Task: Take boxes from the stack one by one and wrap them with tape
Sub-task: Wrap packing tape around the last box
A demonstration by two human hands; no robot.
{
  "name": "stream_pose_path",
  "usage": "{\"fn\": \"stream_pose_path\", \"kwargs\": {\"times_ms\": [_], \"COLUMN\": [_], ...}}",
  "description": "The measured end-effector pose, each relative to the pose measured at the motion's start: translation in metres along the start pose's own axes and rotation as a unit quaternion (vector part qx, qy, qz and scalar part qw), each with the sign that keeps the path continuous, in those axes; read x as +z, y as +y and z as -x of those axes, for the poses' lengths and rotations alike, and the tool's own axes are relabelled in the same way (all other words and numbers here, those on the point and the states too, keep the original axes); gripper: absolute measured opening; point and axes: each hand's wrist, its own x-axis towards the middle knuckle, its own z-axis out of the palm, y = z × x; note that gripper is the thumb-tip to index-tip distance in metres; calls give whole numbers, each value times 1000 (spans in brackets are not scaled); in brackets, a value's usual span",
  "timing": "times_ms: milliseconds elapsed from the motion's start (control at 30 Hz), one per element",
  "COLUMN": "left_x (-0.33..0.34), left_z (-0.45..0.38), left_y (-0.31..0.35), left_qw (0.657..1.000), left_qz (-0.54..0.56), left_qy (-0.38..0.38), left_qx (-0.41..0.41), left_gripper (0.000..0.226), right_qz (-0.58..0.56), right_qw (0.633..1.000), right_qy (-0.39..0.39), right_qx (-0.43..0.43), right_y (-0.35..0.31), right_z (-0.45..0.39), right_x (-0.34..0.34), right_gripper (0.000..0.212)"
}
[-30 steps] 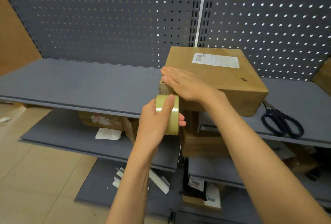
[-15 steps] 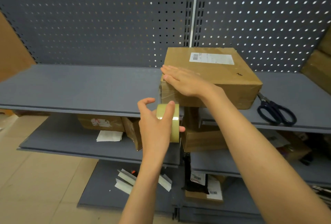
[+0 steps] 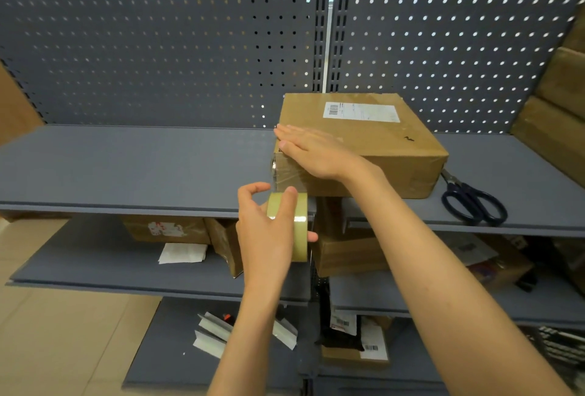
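A brown cardboard box [image 3: 380,136] with a white shipping label lies on the top grey shelf [image 3: 133,164]. Clear tape shines on its near left corner. My right hand [image 3: 313,151] lies flat on the box's top left edge, fingers straight, pressing it down. My left hand [image 3: 269,231] holds a roll of clear tape [image 3: 296,226] just below and in front of the box's left corner, thumb through the core and one finger over the roll; the other fingers are spread.
Black scissors [image 3: 474,205] lie on the top shelf right of the box. More cardboard boxes [image 3: 554,110] are stacked at the far right. Lower shelves hold boxes [image 3: 164,227], paper and white strips [image 3: 215,332]. A perforated back panel rises behind.
My left hand has lowered the tape roll slightly away from the box and spread its fingers. The right hand stays flat on the box.
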Motion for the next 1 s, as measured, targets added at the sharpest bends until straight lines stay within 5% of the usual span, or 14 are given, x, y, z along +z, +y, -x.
{"fn": "stream_pose_path", "kwargs": {"times_ms": [400, 1000], "left_x": [-7, -8], "left_z": [-17, -14], "left_y": [11, 3], "left_qw": [995, 991], "left_qz": [9, -134], "left_qy": [3, -9], "left_qx": [-94, -25], "left_gripper": [21, 8], "right_qz": [10, 14], "right_qw": [1000, 999], "right_qy": [15, 36], "right_qx": [-9, -6], "right_y": [0, 1], "right_z": [1, 0], "right_x": [1, 4], "right_gripper": [46, 46]}}
